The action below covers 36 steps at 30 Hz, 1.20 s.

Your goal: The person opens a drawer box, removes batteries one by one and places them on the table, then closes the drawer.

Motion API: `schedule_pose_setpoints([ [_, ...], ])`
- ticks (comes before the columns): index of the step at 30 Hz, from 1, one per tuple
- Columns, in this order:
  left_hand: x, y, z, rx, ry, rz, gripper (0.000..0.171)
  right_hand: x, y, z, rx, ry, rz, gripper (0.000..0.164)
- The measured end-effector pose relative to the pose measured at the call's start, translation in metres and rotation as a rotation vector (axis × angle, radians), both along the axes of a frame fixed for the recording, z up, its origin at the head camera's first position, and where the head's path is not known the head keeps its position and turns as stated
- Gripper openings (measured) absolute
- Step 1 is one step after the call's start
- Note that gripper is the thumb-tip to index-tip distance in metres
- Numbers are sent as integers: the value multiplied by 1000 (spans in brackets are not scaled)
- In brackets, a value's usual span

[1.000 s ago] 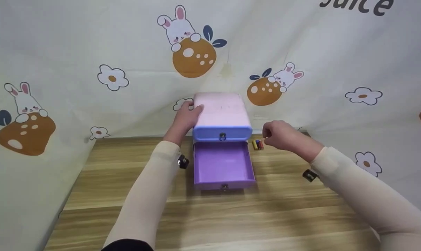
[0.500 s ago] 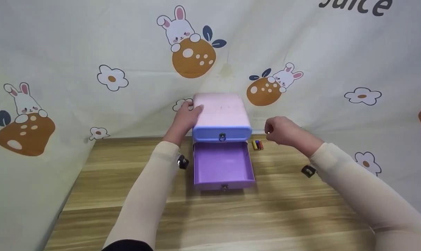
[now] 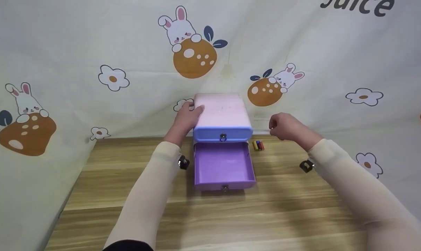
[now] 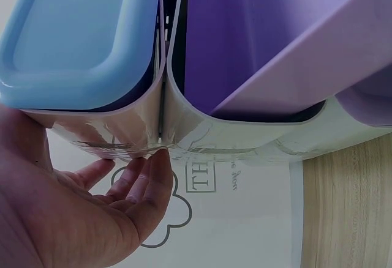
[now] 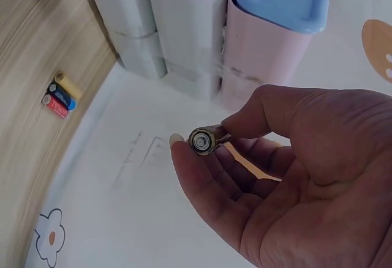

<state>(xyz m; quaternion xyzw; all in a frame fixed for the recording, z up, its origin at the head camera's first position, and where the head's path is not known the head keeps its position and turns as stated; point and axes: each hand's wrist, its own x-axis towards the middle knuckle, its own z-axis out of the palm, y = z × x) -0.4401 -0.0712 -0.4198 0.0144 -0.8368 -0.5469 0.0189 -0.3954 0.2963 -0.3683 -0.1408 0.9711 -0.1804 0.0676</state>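
Observation:
A small drawer cabinet stands against the wall, its pink top over a blue upper drawer front. Below, a purple drawer is pulled out, with nothing seen inside. My left hand holds the cabinet's left side, thumb on top; the left wrist view shows its bent fingers at the side wall. My right hand, raised right of the cabinet, pinches a battery between thumb and fingertips, its metal end facing the wrist camera. In the head view the fingers hide the battery.
Several batteries, yellow, blue and red, lie together on the wooden table, just right of the cabinet. Behind stands a wall cloth printed with rabbits and flowers. Ring pulls hang on the drawer fronts.
My right hand has moved slightly up and right, away from the cabinet, with the battery in it. The left hand, cabinet and open drawer stay as they were.

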Motion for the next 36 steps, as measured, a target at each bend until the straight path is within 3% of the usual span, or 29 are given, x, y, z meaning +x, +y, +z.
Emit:
schedule_pose_setpoints([
  [12,-2,1,-2,-2,2,8,72,-15,8,-3,12,34,-20,10],
  [22,1,1,0,11,17,7,69,-24,9,-6,-17,-37,-73,14],
  [36,1,1,2,10,4,7,69,-36,10,-17,-53,-38,-92,16],
])
